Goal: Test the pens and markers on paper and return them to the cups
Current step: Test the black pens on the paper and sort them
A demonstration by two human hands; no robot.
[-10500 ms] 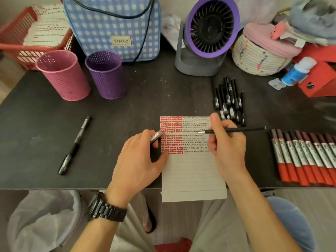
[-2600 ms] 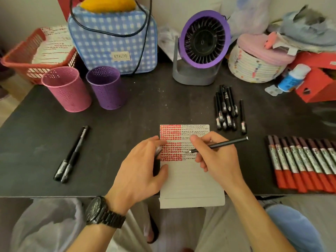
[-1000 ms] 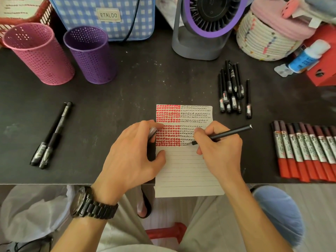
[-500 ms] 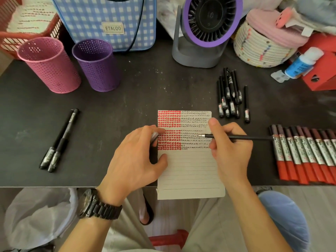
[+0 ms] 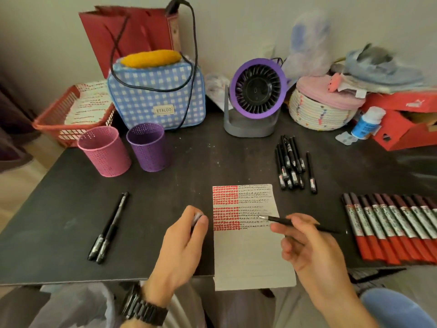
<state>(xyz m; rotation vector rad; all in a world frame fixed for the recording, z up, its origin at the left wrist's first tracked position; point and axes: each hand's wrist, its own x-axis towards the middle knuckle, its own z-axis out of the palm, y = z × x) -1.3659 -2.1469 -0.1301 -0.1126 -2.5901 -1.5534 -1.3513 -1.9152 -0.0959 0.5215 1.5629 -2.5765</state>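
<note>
Dark desk [image 5: 189, 162], right hand [image 5: 314, 252] round pen [image 5: 279, 219]

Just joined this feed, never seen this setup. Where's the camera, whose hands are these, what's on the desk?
No machine here: a person works bare-handed, and the one camera sits on their head, looking down. The right hand holds an uncapped black pen over the paper, partly filled with red and black test marks. The left hand pinches what looks like its cap. On the dark table lie two black pens at left, a pile of black pens, a row of red markers, plus a pink cup and a purple cup.
</note>
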